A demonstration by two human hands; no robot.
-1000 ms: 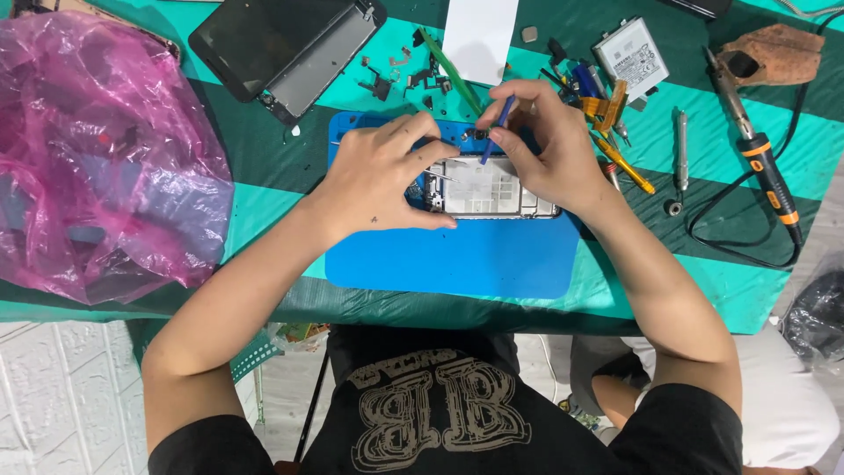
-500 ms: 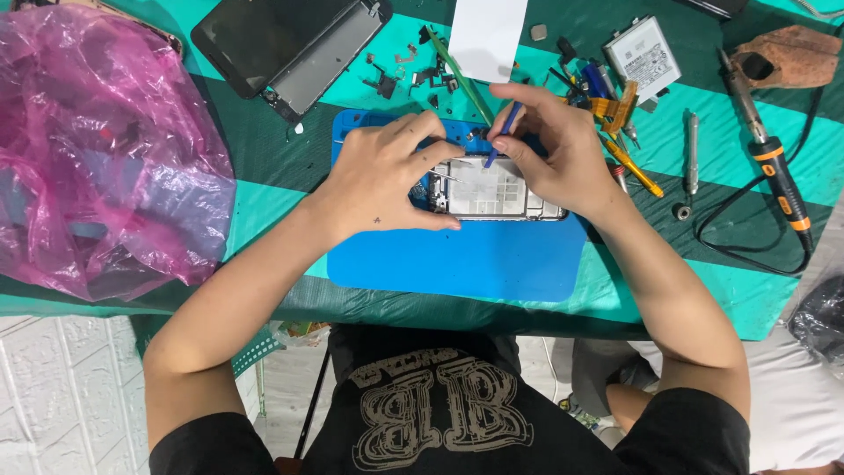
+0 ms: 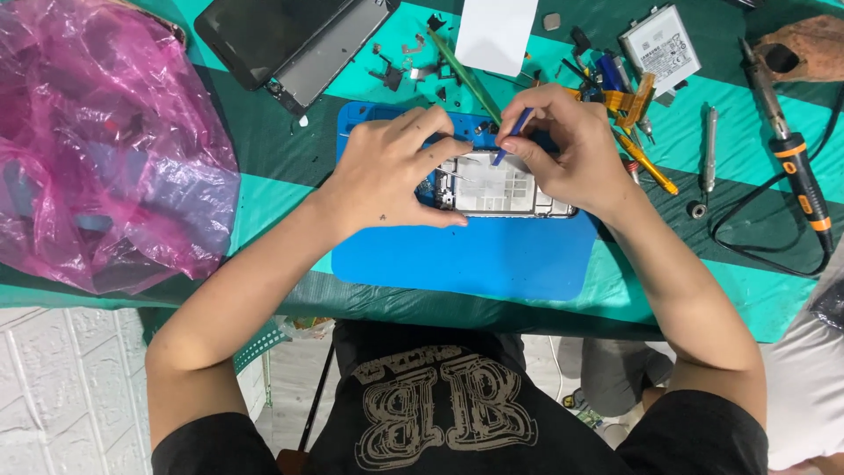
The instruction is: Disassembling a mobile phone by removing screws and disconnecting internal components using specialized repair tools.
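We have the opened phone [image 3: 505, 186] lying flat on the blue mat [image 3: 466, 255], its bare frame and boards facing up. Our left hand [image 3: 391, 176] steadies its left end, thumb along the near edge and the other fingers curled over the far corner, pressing rather than gripping. Our right hand [image 3: 571, 149] pinches a thin blue tool [image 3: 510, 136] between thumb and forefinger, its tip set down on the upper edge of the frame. Half a second ago the tool stood a little higher and more upright above the phone; now it leans in and meets the board, so we judge the prying or picking has begun at that spot. Past the mat lie loose parts, a battery [image 3: 659, 44], a white card [image 3: 497, 33], a dark screen panel [image 3: 290, 40], a screwdriver [image 3: 787, 136] to the right and a pink bag [image 3: 97, 149] to the left.
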